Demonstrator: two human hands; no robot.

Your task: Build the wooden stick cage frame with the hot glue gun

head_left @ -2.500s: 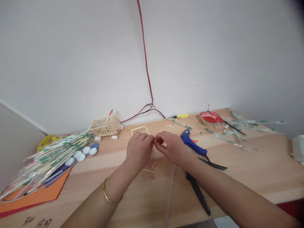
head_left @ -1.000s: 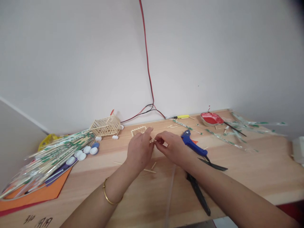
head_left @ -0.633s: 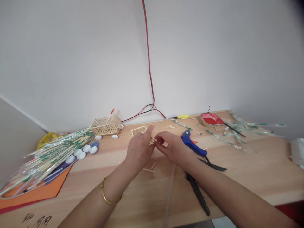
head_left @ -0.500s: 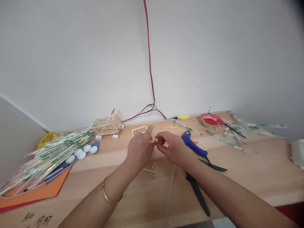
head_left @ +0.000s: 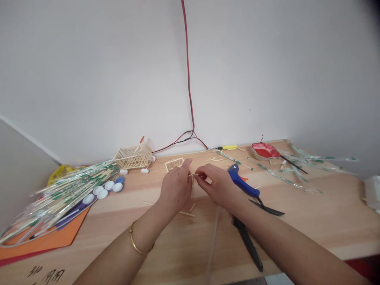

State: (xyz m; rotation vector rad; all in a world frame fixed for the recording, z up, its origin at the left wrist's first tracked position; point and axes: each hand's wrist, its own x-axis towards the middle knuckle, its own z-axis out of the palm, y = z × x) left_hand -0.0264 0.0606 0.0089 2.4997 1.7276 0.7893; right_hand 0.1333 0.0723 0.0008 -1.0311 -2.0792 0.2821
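Note:
My left hand [head_left: 176,188] and my right hand [head_left: 216,183] meet above the middle of the table. Between their fingertips is a small piece of thin wooden sticks [head_left: 192,175]; its far end is hidden by my left fingers. The right thumb and forefinger pinch it from the right, while the left fingers close on the other side, largely out of sight. Just behind my left hand lies a little rectangular stick frame [head_left: 174,163]. Short cut sticks [head_left: 187,214] lie on the wood below my hands. A blue glue gun [head_left: 243,183] rests beside my right hand.
A stick-built cart [head_left: 133,156] with white cap wheels stands at the back left. Wrapped chopsticks [head_left: 68,194] and bottle caps [head_left: 102,194] cover the left. Black scissors [head_left: 247,243] lie under my right forearm. A red dish [head_left: 265,150], a yellow-handled tool [head_left: 229,147] and wrappers sit at right.
My hands stay almost in place. The small stick piece between my fingertips has turned slightly, with a thin end now pointing down. The whole view has shifted a little.

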